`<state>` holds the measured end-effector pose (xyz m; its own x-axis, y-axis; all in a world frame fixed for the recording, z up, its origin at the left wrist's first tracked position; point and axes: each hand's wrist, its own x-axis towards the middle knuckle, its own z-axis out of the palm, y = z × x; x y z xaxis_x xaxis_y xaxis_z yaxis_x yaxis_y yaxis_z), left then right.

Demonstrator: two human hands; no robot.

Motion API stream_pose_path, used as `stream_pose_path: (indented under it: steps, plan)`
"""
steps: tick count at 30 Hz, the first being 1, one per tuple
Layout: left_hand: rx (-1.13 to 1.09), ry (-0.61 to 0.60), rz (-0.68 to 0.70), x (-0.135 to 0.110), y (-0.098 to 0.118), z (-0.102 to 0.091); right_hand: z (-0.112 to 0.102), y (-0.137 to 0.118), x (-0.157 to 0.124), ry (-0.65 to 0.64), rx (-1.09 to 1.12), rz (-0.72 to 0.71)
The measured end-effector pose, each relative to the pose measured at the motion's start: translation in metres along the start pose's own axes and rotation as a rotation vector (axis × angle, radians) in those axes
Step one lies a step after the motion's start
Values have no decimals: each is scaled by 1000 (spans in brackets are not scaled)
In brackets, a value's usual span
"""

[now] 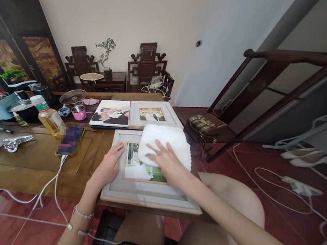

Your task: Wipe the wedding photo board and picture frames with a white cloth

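A white-framed picture (150,198) lies flat near the front edge of the wooden table, showing a photo with a white gown on green grass. My left hand (110,165) grips the left side of this picture frame, its fingers curled over the border. On the upper right of the frame lies a fluffy white cloth (165,134), covering part of the photo. My right hand (164,157) presses flat on the cloth with its fingers spread.
Behind lie a second framed picture (154,114) and a photo panel (111,113). To the left are a phone (70,140) on a white cable, a bottle (50,117), a pink mug (79,113) and a clear hair clip (17,142). A chair (229,125) bearing a plaid bag (202,124) stands right.
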<state>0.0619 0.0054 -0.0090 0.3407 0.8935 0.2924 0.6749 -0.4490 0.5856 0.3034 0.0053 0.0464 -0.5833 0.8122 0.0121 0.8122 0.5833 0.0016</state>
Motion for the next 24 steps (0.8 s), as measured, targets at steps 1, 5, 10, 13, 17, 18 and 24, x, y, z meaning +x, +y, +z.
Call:
stream_pose_path:
  steps: [1,5,10,13,17,18,24]
  plan:
    - [-1,9,6,0,0,1,-2,-9,-12,-24,40,-24]
    - [1,21,18,0,-1,3,-2,-42,-64,-70,151,-121]
    - [17,12,-10,-1,1,2,7,-73,-98,-8,157,-208]
    - [19,14,2,-1,1,2,5,-76,-94,10,204,-211]
    - [16,16,16,-1,0,1,5,-56,-64,20,222,-149]
    - [13,15,19,-1,0,0,6,-47,-54,29,203,-135]
    - [18,-18,11,0,3,-4,12,8,17,151,-37,-19]
